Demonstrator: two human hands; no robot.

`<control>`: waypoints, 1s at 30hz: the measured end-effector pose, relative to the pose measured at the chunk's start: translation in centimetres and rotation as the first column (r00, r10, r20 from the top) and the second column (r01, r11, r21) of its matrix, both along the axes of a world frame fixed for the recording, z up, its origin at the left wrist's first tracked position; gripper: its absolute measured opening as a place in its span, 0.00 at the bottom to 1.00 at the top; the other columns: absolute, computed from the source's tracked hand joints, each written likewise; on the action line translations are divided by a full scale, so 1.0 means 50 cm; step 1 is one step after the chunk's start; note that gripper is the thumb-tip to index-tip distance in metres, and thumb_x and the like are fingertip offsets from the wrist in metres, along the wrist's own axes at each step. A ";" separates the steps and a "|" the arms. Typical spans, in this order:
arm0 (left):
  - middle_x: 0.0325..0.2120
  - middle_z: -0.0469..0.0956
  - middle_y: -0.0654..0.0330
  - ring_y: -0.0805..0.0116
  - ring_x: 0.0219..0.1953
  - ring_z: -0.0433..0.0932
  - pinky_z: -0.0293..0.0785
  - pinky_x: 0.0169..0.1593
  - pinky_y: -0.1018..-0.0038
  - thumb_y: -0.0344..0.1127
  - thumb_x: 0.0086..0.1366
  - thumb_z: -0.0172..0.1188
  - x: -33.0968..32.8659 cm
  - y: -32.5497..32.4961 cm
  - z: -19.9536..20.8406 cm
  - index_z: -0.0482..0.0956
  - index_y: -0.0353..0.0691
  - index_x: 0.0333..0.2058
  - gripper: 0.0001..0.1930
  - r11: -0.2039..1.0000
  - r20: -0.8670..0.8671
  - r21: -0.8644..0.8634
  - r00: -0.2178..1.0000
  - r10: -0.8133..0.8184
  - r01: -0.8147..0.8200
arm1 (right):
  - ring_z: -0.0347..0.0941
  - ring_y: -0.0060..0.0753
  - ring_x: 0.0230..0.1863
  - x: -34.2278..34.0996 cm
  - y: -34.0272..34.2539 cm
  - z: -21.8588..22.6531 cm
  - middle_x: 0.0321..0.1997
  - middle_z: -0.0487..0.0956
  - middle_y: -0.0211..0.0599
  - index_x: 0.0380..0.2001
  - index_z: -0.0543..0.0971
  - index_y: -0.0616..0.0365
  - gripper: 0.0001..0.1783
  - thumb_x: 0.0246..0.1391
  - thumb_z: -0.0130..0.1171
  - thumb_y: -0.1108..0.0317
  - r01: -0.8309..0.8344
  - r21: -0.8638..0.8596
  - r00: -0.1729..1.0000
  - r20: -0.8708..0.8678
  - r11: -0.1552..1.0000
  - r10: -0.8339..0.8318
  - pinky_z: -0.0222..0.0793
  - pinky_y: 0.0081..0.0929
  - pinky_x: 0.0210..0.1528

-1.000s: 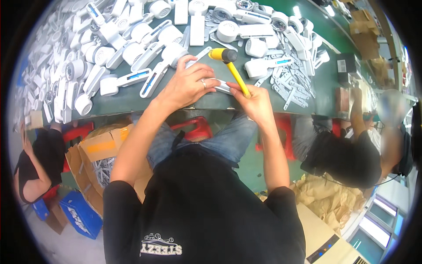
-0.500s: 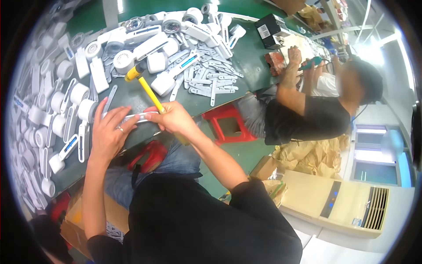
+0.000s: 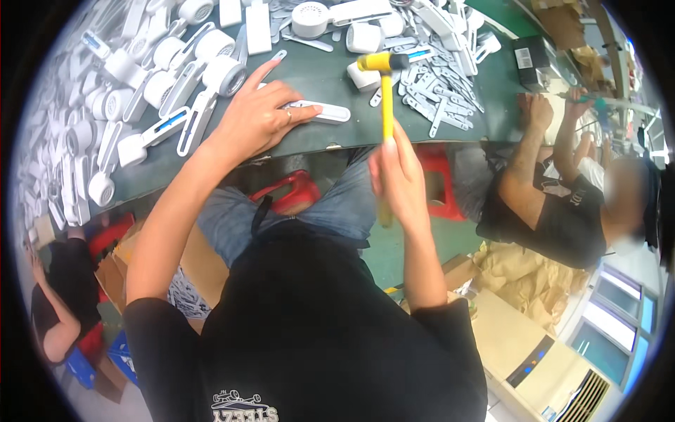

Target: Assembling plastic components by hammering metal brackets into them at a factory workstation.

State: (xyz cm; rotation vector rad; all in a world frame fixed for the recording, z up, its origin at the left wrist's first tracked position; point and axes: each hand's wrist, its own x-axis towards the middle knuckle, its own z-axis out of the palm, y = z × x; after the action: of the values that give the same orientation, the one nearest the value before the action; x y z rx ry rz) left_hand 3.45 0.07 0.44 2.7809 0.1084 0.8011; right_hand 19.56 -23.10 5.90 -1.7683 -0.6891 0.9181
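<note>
Workpiece: long, slim white plastic part with rounded ends [image 3: 329,112], smooth-looking, lying on the dark green, smooth surface [image 3: 316,77] near its front edge. Left hand [image 3: 261,112] is palm-down across it: one finger laid along its top, another stretched out well clear. Thumb hidden, so can't tell whether that grip pinches or just presses. Right hand [image 3: 399,169]: grip closed round the slim yellow handle of a hammer with a stubby yellow-and-black cylindrical head [image 3: 387,105]. Handle near upright in view, head at top, butt showing below the fist. Far left: dense pile of white plastic units, round perforated heads on straight handles [image 3: 162,88]. Right of the hammer: loose heap of thin, flat grey strips [image 3: 439,105], round-ended, overlapping.
</note>
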 end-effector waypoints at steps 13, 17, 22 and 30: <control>0.32 0.84 0.68 0.68 0.39 0.83 0.66 0.75 0.52 0.37 0.63 0.72 -0.006 0.004 -0.005 0.92 0.62 0.47 0.14 1.000 0.014 0.025 1.000 0.007 -0.007 | 0.80 0.73 0.31 -0.086 -0.085 0.022 0.31 0.81 0.67 0.79 0.58 0.53 0.33 0.75 0.49 0.67 -0.062 -0.266 0.857 0.480 0.962 0.188 0.76 0.58 0.34; 0.32 0.84 0.68 0.68 0.39 0.84 0.65 0.75 0.51 0.37 0.63 0.72 -0.003 0.007 -0.006 0.92 0.63 0.48 0.15 1.000 0.017 0.024 1.000 0.007 -0.007 | 0.82 0.70 0.36 -0.074 -0.065 -0.010 0.39 0.84 0.65 0.78 0.60 0.57 0.32 0.75 0.50 0.68 -0.070 -0.363 0.799 0.538 0.929 0.270 0.78 0.55 0.37; 0.33 0.84 0.68 0.67 0.43 0.83 0.60 0.78 0.53 0.37 0.62 0.72 -0.002 0.000 0.002 0.91 0.55 0.49 0.15 0.999 -0.054 -0.021 0.998 0.026 -0.027 | 0.82 0.72 0.39 -0.081 -0.069 -0.011 0.39 0.83 0.67 0.78 0.62 0.52 0.31 0.75 0.49 0.66 -0.043 -0.284 0.842 0.506 0.958 0.188 0.78 0.55 0.38; 0.54 0.82 0.62 0.59 0.67 0.71 0.50 0.82 0.55 0.23 0.57 0.66 0.012 -0.031 0.076 0.90 0.46 0.45 0.17 0.981 -0.279 0.088 0.950 -0.141 0.171 | 0.69 0.16 0.27 -0.060 -0.121 0.060 0.36 0.76 0.29 0.77 0.62 0.57 0.34 0.70 0.53 0.75 0.066 -0.103 0.993 0.107 0.993 -0.055 0.70 0.20 0.32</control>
State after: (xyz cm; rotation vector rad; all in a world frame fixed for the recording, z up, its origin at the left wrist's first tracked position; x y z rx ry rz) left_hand 4.03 -1.46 4.24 2.9442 -0.1115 0.3951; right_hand 16.56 -29.13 8.87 -1.9321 -0.6596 0.8391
